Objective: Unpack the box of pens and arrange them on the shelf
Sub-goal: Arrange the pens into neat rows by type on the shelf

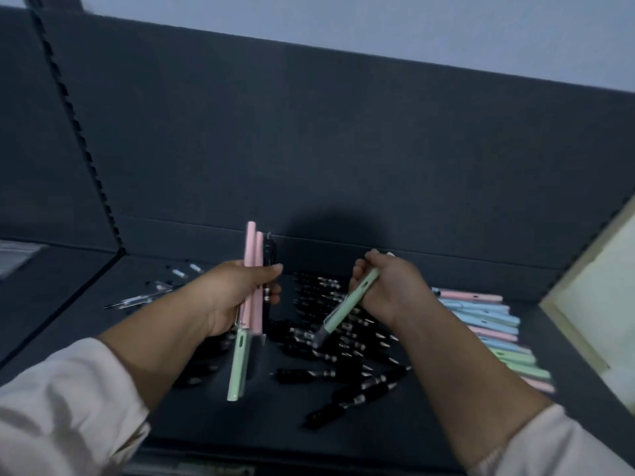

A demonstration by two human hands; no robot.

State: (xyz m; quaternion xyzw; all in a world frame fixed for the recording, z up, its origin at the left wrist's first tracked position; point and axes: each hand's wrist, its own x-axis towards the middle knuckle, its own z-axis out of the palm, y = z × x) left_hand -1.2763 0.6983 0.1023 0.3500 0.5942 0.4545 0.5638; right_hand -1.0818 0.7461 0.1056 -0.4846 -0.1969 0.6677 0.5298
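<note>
Two grips | left hand [233,297]: pen bundle [251,250] | right hand [390,286]: green pen [346,308]

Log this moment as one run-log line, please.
left hand: grips bundle of pink, black and mint-green plastic pens | right hand: holds one mint-green plastic pen | dark shelf: row of pastel pens

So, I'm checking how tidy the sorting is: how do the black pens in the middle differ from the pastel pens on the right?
The black pens are dark with silver parts; the pastel pens are pink, blue and green. The black pens lie scattered at many angles; the pastel pens lie side by side in one row. Both groups rest on the dark shelf.
</note>
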